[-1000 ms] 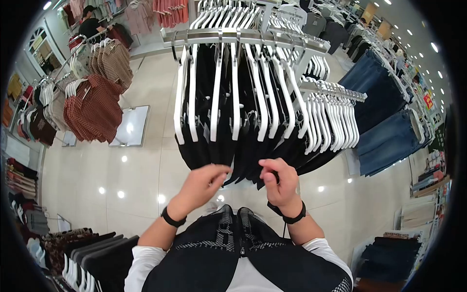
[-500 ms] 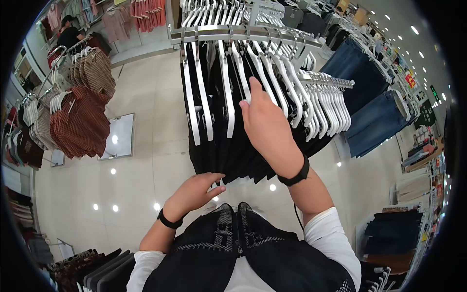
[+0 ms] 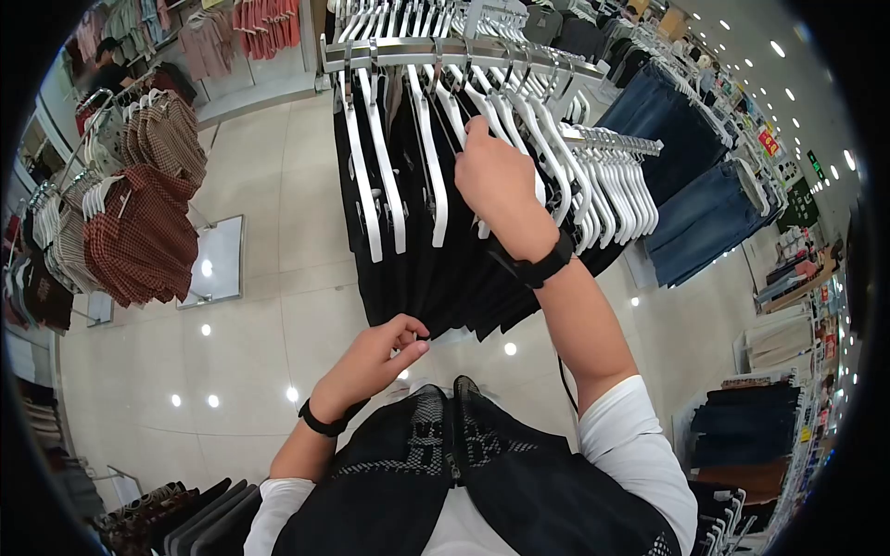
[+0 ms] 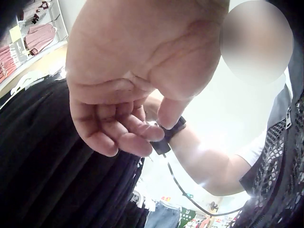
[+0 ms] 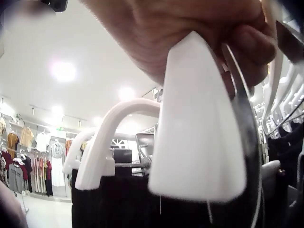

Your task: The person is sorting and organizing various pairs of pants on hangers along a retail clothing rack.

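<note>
Black garments (image 3: 408,287) hang from white hangers in a row in front of me. My right hand (image 3: 501,181) reaches up among these and grips a white hanger (image 5: 197,133), its fingers curled over the top in the right wrist view. Part of that hanger is hidden behind the hand in the head view. Lower down, my left hand (image 3: 366,366) is beside the bottom edge of the black garments. Its fingers (image 4: 135,142) are loosely bent with nothing between them and the thumb, and the dark folds show behind them.
A metal rail (image 3: 408,56) carries the hangers. Beside it on the right, a lower rail (image 3: 603,139) holds more white hangers, with jeans (image 3: 709,232) beyond. Checked red-brown garments (image 3: 139,236) hang at left, and dark clothes (image 3: 209,519) are close at lower left.
My right hand has risen from the garments' lower edge to the hangers, and its extended fingers have curled round one. The left hand stays low by the hems. The head view has shifted slightly.
</note>
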### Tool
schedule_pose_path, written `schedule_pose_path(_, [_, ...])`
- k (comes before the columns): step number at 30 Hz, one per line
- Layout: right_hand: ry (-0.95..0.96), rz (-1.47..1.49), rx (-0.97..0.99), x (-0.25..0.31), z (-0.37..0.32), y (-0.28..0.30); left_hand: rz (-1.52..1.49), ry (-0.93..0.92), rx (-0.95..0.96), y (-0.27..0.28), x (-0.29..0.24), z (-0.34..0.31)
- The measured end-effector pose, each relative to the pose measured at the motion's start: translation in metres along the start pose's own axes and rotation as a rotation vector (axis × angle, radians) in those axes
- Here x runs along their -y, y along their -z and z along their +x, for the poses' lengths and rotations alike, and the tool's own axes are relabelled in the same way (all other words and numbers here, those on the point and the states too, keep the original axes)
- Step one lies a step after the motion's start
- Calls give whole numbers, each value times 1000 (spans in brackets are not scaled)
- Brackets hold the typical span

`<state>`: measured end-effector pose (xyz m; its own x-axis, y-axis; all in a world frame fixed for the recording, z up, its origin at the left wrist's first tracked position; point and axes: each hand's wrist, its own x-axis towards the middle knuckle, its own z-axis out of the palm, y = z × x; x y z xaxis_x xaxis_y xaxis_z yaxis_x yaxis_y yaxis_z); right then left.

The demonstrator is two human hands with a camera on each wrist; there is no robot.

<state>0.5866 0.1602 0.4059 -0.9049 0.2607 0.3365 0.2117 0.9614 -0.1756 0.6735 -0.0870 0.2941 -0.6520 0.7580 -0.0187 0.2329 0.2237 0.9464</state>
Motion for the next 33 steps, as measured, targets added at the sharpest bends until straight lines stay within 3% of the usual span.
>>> schedule_pose_path(6, [12,158,-162,-6,-8,36,-15,-43,-110,5,-14,0])
schedule_pose_path(7, [88,134,-213,-10,-14,43,-14,-48,-131,5,-21,1])
schedule_pose_path(10, [20,178,-138,-12,-41,72,-57,-91,-189,9,-36,7])
schedule_pose_path(14, [-36,406,15,-37,-96,82,198,-384,-244,16,-65,31])
schedule_pose_path(16, [-48,474,-8,-52,-118,77,255,-535,-379,12,-70,49])
schedule_pose_path(19, [-53,542,-5,-69,-148,80,281,-580,-471,8,-88,72])
schedule_pose_path(27, [75,604,50,-145,-205,92,622,-128,-687,-1,-114,129])
schedule_pose_path(28, [104,597,52,-160,-210,91,685,-151,-732,2,-109,138])
schedule_pose_path(30, [180,534,64,-187,-217,88,723,-95,-747,9,-114,149])
schedule_pose_path(33, [307,397,89,-218,-224,87,967,165,-649,19,-111,170])
